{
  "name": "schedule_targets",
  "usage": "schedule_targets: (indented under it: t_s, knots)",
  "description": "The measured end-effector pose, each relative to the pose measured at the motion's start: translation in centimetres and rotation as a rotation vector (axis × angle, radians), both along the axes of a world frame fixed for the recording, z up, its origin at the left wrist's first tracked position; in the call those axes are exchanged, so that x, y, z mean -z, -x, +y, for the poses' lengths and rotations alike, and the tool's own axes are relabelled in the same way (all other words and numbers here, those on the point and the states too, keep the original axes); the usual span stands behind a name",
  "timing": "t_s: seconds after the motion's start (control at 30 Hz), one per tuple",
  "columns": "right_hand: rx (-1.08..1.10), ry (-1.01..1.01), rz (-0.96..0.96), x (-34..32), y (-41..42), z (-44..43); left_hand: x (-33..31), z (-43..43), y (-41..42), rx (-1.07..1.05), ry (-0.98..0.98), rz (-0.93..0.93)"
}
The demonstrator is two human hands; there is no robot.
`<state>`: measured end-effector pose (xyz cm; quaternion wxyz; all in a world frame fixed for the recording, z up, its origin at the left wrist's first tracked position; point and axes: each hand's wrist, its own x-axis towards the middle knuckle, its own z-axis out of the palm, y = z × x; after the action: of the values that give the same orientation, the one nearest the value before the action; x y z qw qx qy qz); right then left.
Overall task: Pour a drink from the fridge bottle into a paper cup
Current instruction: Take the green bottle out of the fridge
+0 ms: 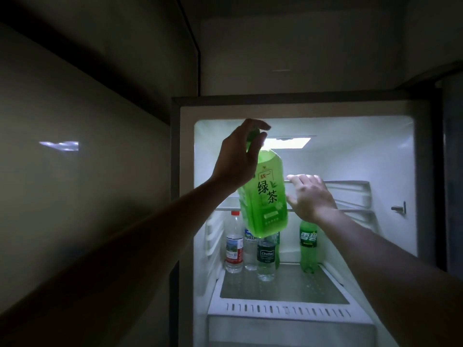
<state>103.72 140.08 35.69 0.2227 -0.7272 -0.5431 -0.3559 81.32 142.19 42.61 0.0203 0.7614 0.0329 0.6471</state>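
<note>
Head camera: my left grip is clutching the green tea bottle by its neck; my right grip is hovering straight-fingered beside it, holding nothing.

Big green bottle at the fridge opening, label reading 統一 above 绿茶, small green bottle right on the lower shelf marked 雪碧, water bottle nearer, dark band reading Cestbon

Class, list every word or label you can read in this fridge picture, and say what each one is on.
"绿茶": big green bottle
"雪碧": small green bottle
"Cestbon": dark-labelled water bottle
Red-labelled bottle and all fine print: too small to read.
</note>
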Motion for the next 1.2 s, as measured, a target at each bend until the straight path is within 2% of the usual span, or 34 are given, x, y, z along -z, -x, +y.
schedule_targets:
  t_s: [0.1,0.2,0.4,0.5,0.73,1.0,1.2]
  knots:
    - [-0.179,-0.15,0.039,0.7,-0.2,-0.3,0.6,0.2,-0.1,0.014,0.062,0.05]
    - [-0.415,-0.345,0.221,1.3,1.2,-1.5,0.8,0.2,-0.4,0.053,0.128,0.04]
    - [-0.658,-0.368,0.479,3.6,4.9,-4.7,0.9,-0.1,-0.4,0.122,0.209,0.073]
    - [-0.814,-0.296,0.638,4.4,6.4,-6.2,1.1,-0.6,-0.2,0.13,0.209,0.062]
    - [-0.898,-0.246,0.946,6.0,8.4,-9.7,2.1,-2.4,-0.1,0.235,0.25,0.095]
    - [-0.9,-0.371,1.143,8.8,11.9,-13.9,4.9,-4.8,0.0,0.491,0.472,0.125]
    - [-0.888,-0.451,1.211,10.5,13.9,-15.9,7.7,-7.1,0.8,0.401,0.582,-0.009]
